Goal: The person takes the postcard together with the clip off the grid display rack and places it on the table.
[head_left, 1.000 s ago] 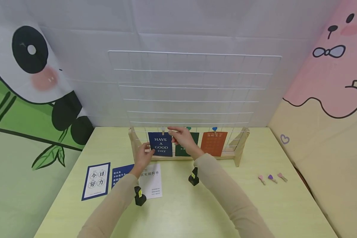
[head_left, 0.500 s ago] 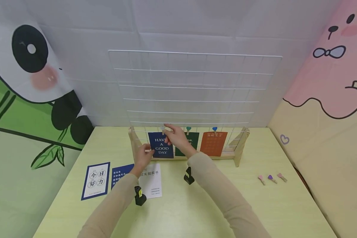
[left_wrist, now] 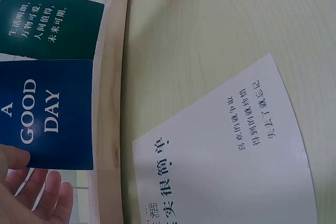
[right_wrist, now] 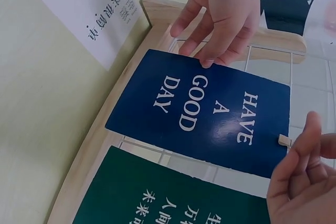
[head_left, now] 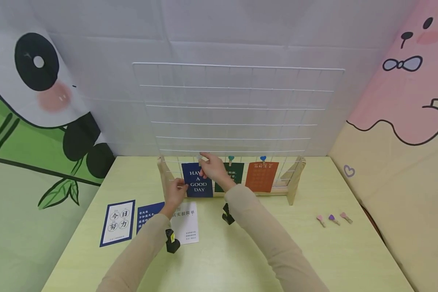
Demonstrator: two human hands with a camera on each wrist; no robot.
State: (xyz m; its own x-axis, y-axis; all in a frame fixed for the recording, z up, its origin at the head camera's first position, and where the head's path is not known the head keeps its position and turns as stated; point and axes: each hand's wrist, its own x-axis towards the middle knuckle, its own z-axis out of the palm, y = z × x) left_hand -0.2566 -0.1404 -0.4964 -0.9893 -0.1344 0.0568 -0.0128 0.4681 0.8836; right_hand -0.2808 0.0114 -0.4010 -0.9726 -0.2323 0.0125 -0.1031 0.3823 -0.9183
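A pale yellow table [head_left: 270, 255] is backed by a white wall [head_left: 226, 36], and a big cartoon face [head_left: 36, 61] is drawn on the left side. On the table, a rack [head_left: 293, 186] is stood near the back. Against it, the blue card [head_left: 198, 189] is pinched at its left edge by the left hand [head_left: 175, 194]. A clip [right_wrist: 284, 140] at the card's top is pinched by the right hand [head_left: 215, 167]; most of it is hidden by fingers. Part of "HAVE" is covered too. A blue sheet [head_left: 146, 213] is partly hidden by the left arm.
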